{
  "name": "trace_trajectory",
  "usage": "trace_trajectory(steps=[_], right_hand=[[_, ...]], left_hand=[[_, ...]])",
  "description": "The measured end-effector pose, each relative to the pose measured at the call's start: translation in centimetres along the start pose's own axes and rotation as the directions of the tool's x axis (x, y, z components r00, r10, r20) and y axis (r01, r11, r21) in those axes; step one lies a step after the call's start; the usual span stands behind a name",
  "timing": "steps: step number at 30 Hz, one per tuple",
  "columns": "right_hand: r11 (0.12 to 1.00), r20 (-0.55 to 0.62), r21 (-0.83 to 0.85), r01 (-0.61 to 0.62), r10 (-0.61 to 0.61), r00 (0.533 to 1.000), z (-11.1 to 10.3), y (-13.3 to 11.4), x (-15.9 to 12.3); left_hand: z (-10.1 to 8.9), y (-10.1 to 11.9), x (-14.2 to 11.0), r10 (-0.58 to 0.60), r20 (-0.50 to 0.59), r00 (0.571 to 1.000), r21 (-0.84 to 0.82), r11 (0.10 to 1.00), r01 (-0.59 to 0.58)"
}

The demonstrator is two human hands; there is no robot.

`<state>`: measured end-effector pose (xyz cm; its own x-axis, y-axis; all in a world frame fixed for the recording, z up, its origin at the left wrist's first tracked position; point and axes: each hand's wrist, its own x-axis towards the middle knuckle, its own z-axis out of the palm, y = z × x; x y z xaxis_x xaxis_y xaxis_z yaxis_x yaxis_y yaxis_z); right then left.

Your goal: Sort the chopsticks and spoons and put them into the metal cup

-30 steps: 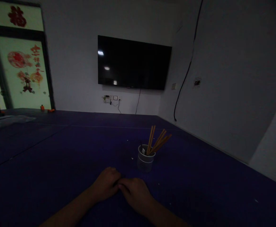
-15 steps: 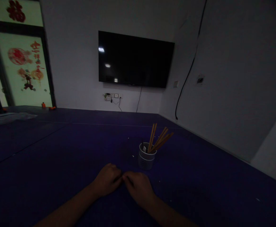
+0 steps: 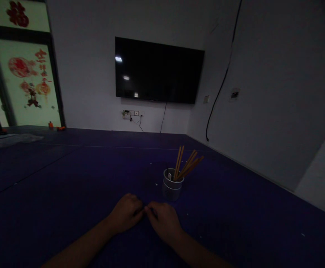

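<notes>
From where I stand, the person's left hand (image 3: 126,213) and right hand (image 3: 164,222) rest close together low over the dark purple surface (image 3: 84,178), backs up, thumbs nearly meeting. The fingers of both are curled under; in this dim light I cannot tell whether they pinch anything or are simply folded. Just beyond the right hand, and apart from it, a grey cup (image 3: 171,192) stands upright, with several wooden sticks (image 3: 190,168) leaning out of it toward the right. A few pale specks (image 3: 156,184) lie scattered around the cup. Farther back, a black television (image 3: 158,70) hangs on the wall above some sockets (image 3: 136,113), and at left stands a door (image 3: 17,96) with red decorations.
</notes>
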<state>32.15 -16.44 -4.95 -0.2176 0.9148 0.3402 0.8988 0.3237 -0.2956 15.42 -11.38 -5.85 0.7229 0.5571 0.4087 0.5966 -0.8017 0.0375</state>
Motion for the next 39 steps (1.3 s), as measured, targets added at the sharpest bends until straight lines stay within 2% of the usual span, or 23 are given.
trace_trajectory(steps=[15, 18, 20, 22, 23, 25, 28, 29, 30, 31, 33, 36, 39], right_hand=[[0.998, -0.12, 0.018, 0.054, -0.052, 0.991, 0.5, 0.3, 0.0], [0.996, -0.207, 0.053, 0.068, -0.056, 0.977, 0.5, 0.2, 0.0], [0.989, -0.326, 0.12, 0.09, -0.047, 0.944, 0.2, 0.1, -0.1], [0.971, -0.484, 0.18, 0.156, -0.05, 0.874, -0.4, 0.1, -0.3], [0.962, -0.569, 0.184, 0.201, -0.063, 0.82, -0.7, 0.2, -0.4], [0.958, -0.736, 0.122, 0.261, -0.09, 0.671, -1.6, 0.4, -0.4], [0.977, -0.898, 0.004, 0.215, -0.091, 0.43, -2.7, 1.2, -0.2], [0.982, -0.925, -0.007, 0.187, -0.077, 0.372, -3.1, 1.5, 0.0], [0.987, -0.94, -0.001, 0.158, -0.055, 0.337, -3.4, 1.9, 0.2], [0.992, -0.945, 0.023, 0.125, -0.019, 0.326, -3.6, 2.2, 0.5], [0.992, -0.932, 0.121, 0.045, 0.098, 0.349, -3.8, 3.0, 1.0], [0.953, -0.851, 0.298, -0.05, 0.289, 0.438, -3.2, 4.2, 1.8], [0.905, -0.748, 0.414, -0.103, 0.402, 0.527, -2.0, 5.5, 2.5]], left_hand=[[0.0, 0.0, -0.1, -0.001, -0.025, 1.0, -0.015, 1.0, 0.0], [0.1, 0.0, -0.1, -0.005, -0.028, 1.0, -0.005, 1.0, 0.005], [0.0, 0.0, -0.1, -0.004, -0.025, 1.0, 0.0, 1.0, 0.004], [-0.1, 0.0, 0.0, -0.004, -0.023, 1.0, 0.002, 1.0, 0.004], [-0.2, 0.0, 0.0, -0.003, -0.023, 1.0, 0.002, 1.0, 0.003], [-0.3, 0.1, 0.0, 0.004, -0.021, 1.0, 0.004, 1.0, -0.004], [-0.5, 0.2, 0.0, 0.01, -0.02, 1.0, 0.015, 1.0, -0.009], [-0.5, 0.2, 0.0, 0.008, -0.022, 1.0, 0.02, 1.0, -0.008], [-0.5, 0.1, 0.0, 0.008, -0.025, 1.0, 0.022, 1.0, -0.007], [-0.5, 0.1, 0.0, 0.008, -0.029, 1.0, 0.022, 1.0, -0.008], [-0.4, 0.1, -0.1, 0.012, -0.034, 0.999, 0.018, 1.0, -0.011], [-0.2, 0.0, -0.1, 0.018, -0.04, 0.999, 0.001, 1.0, -0.018], [-0.1, 0.0, 0.0, 0.016, -0.051, 0.999, -0.018, 1.0, -0.017]])
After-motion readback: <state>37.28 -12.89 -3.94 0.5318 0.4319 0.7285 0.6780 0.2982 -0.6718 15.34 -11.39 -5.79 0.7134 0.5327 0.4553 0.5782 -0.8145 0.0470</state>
